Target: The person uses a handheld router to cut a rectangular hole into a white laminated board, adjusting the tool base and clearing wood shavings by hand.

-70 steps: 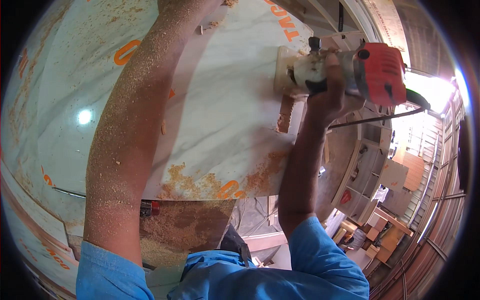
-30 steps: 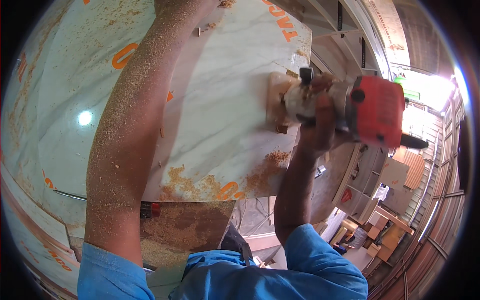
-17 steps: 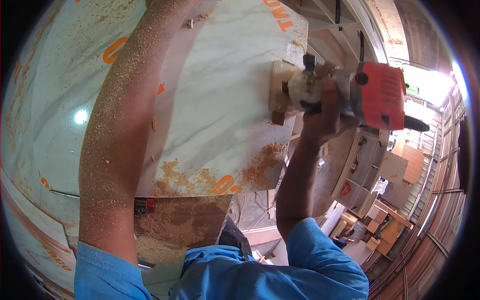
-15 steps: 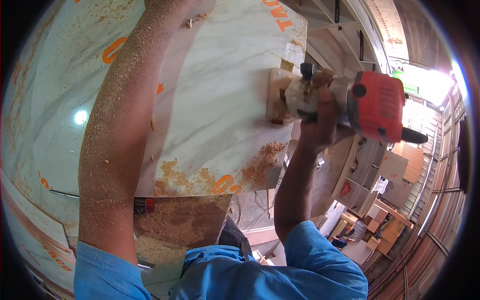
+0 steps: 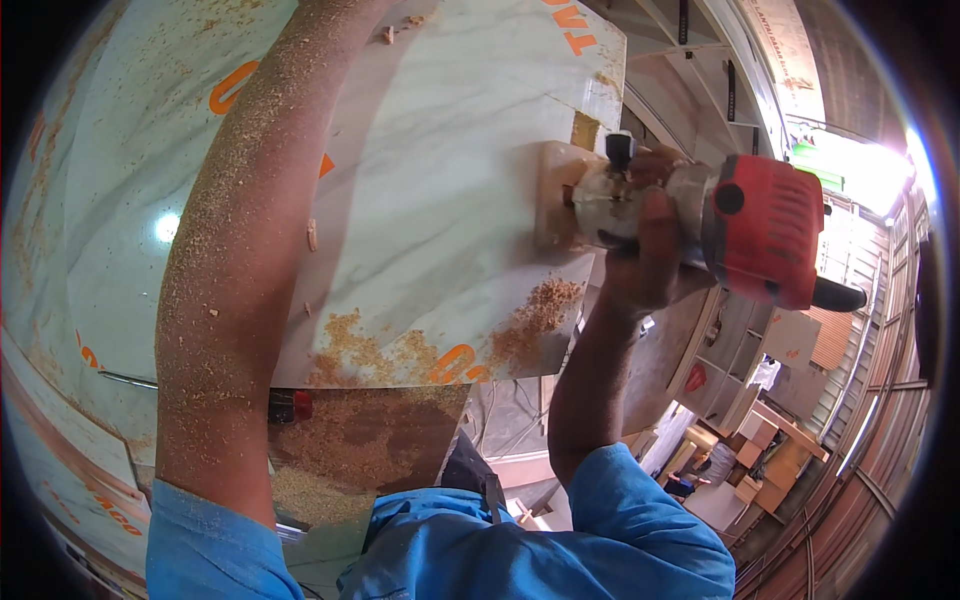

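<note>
My right hand (image 5: 648, 245) wraps round the neck of a red and black trim router (image 5: 770, 230). The router lies on its side over the right edge of a white marble-patterned board (image 5: 450, 190). Its pale, clear base plate (image 5: 562, 195) rests against the board's surface near that edge. Just beyond the base, a small brown rectangular patch (image 5: 585, 128) shows on the board. My left forearm (image 5: 235, 230), dusted with wood shavings, reaches across the board to the far edge of the picture, where the hand is cut off from sight.
Sawdust (image 5: 540, 310) and loose chips lie along the board's near edge. Below it is a brown surface (image 5: 360, 440) covered in dust, with a red and black tool end (image 5: 290, 406) beside my left arm. Wooden offcuts (image 5: 765, 455) are piled at the right.
The whole view has shifted slightly. Relative to the board, the router has slid a little toward me along the edge, still in my right hand. My left arm stays stretched across.
</note>
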`<state>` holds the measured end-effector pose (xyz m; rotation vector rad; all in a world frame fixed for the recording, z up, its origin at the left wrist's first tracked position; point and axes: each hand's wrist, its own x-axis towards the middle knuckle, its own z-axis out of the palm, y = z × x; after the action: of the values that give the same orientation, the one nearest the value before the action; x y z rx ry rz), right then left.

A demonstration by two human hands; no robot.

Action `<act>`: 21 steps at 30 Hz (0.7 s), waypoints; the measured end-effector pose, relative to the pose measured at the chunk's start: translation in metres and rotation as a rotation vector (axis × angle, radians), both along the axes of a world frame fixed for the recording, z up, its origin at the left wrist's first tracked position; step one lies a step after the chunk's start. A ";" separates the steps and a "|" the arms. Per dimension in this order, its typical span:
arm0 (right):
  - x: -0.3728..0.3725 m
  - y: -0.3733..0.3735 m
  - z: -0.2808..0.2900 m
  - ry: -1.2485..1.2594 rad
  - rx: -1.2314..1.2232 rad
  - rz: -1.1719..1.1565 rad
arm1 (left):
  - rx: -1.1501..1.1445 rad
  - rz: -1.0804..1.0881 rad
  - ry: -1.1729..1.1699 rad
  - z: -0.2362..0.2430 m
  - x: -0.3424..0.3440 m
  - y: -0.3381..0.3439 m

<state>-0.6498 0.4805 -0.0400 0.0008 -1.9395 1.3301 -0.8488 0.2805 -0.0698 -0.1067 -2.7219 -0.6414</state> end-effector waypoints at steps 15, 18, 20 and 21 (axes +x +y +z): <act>0.010 0.010 -0.009 0.100 0.062 0.100 | 0.009 0.020 0.012 -0.003 0.001 -0.001; 0.004 0.007 -0.004 0.052 0.075 0.049 | 0.014 0.007 0.037 -0.002 0.003 -0.001; 0.006 0.007 -0.003 0.048 0.095 0.053 | 0.022 -0.009 0.033 -0.001 0.003 0.000; 0.006 0.006 -0.003 0.045 0.109 0.063 | 0.022 -0.007 0.021 -0.001 0.002 -0.001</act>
<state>-0.6440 0.4865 -0.0431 0.1449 -1.9862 1.2520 -0.8472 0.2798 -0.0711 -0.1165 -2.6945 -0.6678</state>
